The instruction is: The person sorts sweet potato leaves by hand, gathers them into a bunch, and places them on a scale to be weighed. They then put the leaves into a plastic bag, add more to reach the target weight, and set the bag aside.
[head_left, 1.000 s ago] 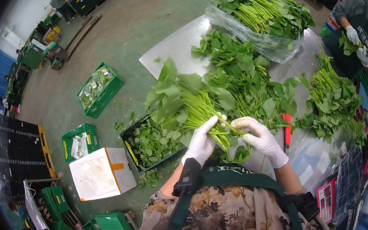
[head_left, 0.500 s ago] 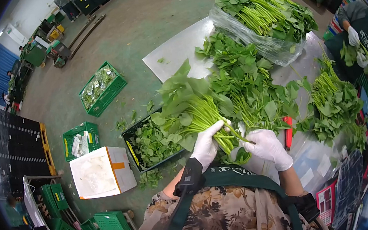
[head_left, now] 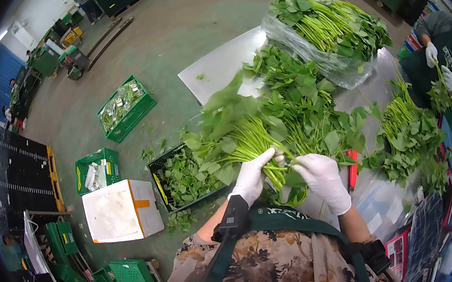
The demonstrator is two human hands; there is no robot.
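My left hand [head_left: 253, 177], in a white glove, is closed around the stems of a bunch of leafy greens [head_left: 251, 138], with the leaves fanning away to the upper left. Close by on its right, my gloved right hand [head_left: 324, 179] pinches the end of a single green stem [head_left: 288, 150] beside the bunch. Beyond both hands, a heap of loose greens [head_left: 302, 99] lies on the metal table [head_left: 217, 67]. A red tool [head_left: 353, 171] lies just right of my right hand.
A plastic bag [head_left: 319, 52] full of greens sits at the table's far end. More greens [head_left: 409, 137] lie at right, near a co-worker [head_left: 442, 55] holding stems. Left of the table are a dark crate [head_left: 185, 176] of leaves, a white foam box [head_left: 111, 212] and green crates [head_left: 127, 109].
My right hand has risen slightly and turned, its fingers now pinching higher. The left hand keeps its hold on the bunch. The co-worker's hands have shifted.
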